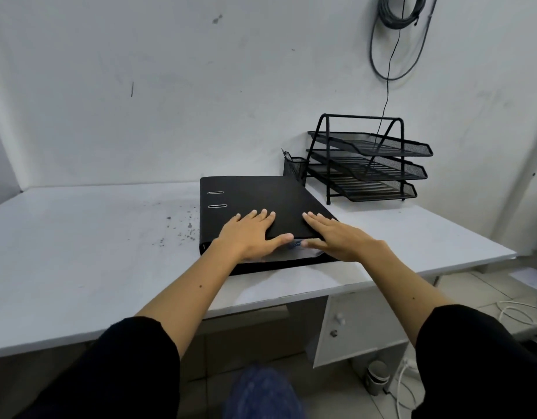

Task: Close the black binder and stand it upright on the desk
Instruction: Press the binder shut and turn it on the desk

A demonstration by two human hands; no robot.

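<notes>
The black binder (255,198) lies flat on the white desk (94,252), its cover down over the papers, with two metal slots near its left edge. White paper shows at its near open edge between my thumbs. My left hand (252,235) rests flat on the cover's near left part, fingers spread, thumb at the near edge. My right hand (337,237) lies flat on the cover's near right corner, fingers together and pointing left and away.
A black three-tier mesh tray rack (370,160) stands at the back right, with a mesh pen cup (295,169) just left of it, close behind the binder. Dark cables (394,40) hang on the wall. The desk's left half has dark specks (179,231).
</notes>
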